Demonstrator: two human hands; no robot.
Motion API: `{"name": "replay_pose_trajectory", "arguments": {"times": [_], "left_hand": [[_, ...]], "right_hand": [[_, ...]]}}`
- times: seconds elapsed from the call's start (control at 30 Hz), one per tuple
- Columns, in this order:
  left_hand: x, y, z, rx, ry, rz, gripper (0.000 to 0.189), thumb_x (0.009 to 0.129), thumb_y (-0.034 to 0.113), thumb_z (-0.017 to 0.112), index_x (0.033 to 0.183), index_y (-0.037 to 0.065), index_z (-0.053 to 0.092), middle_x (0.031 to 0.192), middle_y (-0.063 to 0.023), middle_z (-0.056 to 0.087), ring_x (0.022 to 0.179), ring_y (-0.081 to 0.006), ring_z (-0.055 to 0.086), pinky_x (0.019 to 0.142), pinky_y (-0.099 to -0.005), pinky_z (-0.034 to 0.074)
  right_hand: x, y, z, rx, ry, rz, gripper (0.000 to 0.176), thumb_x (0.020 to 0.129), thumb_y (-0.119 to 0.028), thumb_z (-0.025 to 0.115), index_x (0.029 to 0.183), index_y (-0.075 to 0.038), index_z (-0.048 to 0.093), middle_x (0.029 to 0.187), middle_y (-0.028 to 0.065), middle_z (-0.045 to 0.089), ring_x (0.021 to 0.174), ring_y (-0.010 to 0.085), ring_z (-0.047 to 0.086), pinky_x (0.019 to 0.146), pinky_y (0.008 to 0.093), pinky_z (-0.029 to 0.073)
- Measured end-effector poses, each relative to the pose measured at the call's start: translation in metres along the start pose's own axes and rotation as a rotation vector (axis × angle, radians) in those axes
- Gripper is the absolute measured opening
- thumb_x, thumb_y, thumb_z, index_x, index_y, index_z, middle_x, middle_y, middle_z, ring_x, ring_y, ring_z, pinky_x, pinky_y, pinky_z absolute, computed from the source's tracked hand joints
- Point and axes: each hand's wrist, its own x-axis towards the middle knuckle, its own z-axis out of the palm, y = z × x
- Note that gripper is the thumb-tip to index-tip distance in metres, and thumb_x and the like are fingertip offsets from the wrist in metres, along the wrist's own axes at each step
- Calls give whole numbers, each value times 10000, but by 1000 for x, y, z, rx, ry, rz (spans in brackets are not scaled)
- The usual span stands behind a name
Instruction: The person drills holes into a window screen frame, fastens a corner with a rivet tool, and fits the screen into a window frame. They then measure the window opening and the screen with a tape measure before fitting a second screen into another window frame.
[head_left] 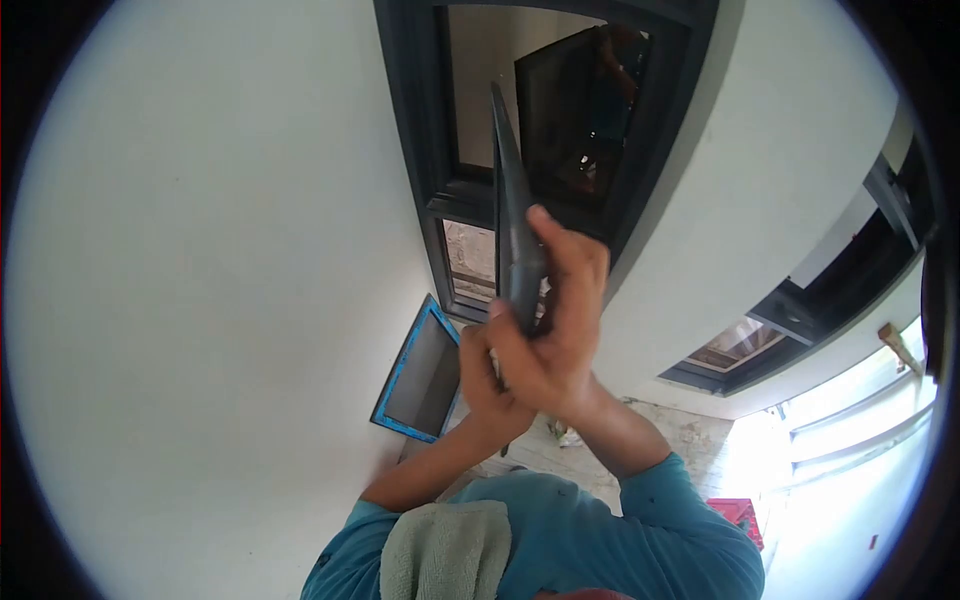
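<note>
Steadying the slim dark-grey panel (517,225), seen edge-on before the dark-framed window (672,100), calls for even support: the right grip (570,335) is clamped on its near end; the left grip (487,378) sits close beside, its closure partly hidden. Level wrists and slow turns should spare the corners knocks.

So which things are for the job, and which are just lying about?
For the job, I think:
dark panel, in the right hand
window
maybe blue-edged frame

Probably just about:
red thing
cloth, on a shoulder
</note>
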Motion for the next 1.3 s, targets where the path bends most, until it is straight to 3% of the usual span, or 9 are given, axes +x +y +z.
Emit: {"name": "replay_pose_trajectory", "arguments": {"times": [0.07, 0.2, 0.4, 0.5, 0.53, 0.67, 0.77, 0.97, 1.3], "left_hand": [[0, 5, 20, -47, -128, 93, 515, 720, 233, 706, 1107, -25, 486, 1061, -178, 476, 944, -306, 499, 819, -382, 410], [25, 5, 15, 15, -621, 245, 782, 693, 298, 764, 1297, -19, 381, 1212, -199, 447, 1098, -346, 458, 930, -406, 367], [22, -204, 6, 537, 68, -264, 638, 839, 389, 639, 1280, 0, 393, 1167, -149, 496, 1109, -288, 452, 965, -389, 334], [37, -203, 5, -355, -12, -583, 546, 880, 399, 588, 1223, 0, 441, 1062, -81, 531, 1004, -179, 485, 901, -300, 366], [39, -199, 7, -300, 13, -537, 409, 896, 374, 578, 1091, 20, 516, 937, -13, 547, 878, -86, 481, 786, -222, 387], [68, -213, 4, -288, 94, -534, 297, 884, 340, 610, 927, 53, 547, 823, 23, 552, 741, -41, 464, 653, -192, 379], [121, -218, 1, -240, 107, -459, 307, 883, 326, 616, 981, 45, 539, 837, 18, 547, 735, -46, 458, 645, -200, 378], [213, -251, -14, -37, 258, -148, 462, 888, 326, 606, 1163, -17, 467, 995, -59, 547, 868, -125, 498, 793, -254, 406], [288, -276, 13, 233, 370, 99, 523, 909, 310, 564, 1257, -54, 424, 1145, -177, 474, 1070, -261, 491, 924, -351, 399]], "right_hand": [[0, 9, -36, -152, 34, -39, 597, 677, 35, 539, 1264, 70, 436, 1086, 136, 438, 972, 190, 461, 830, 299, 391], [6, 25, -123, 196, 128, 83, 563, 703, -16, 606, 1244, 66, 473, 1155, 125, 483, 1001, 198, 504, 872, 293, 386], [-20, 27, -212, 354, 178, 222, 620, 671, -138, 662, 1240, 44, 496, 1143, 163, 564, 1022, 223, 576, 929, 347, 431], [-24, 34, -231, 505, 147, 190, 626, 658, -120, 665, 1243, 33, 499, 1104, 165, 592, 962, 227, 615, 900, 353, 473], [-23, 39, -233, 524, 203, 174, 582, 690, -104, 651, 1236, 32, 503, 1062, 161, 612, 933, 221, 629, 874, 335, 493], [-10, 78, -246, 415, 200, 149, 520, 778, -107, 619, 1254, 41, 467, 1079, 147, 598, 960, 187, 610, 865, 316, 486], [4, 101, -238, 177, 285, 220, 557, 811, -119, 603, 1301, 39, 390, 1094, 124, 582, 1007, 161, 574, 894, 304, 454], [21, 176, -155, -422, 284, 96, 722, 813, -50, 580, 1393, 61, 166, 1343, 219, 324, 1235, 290, 367, 1022, 371, 308], [113, 260, -107, -803, 395, 16, 683, 795, 14, 506, 1372, 114, 154, 1228, 319, 342, 1138, 423, 367, 979, 448, 299]]}}
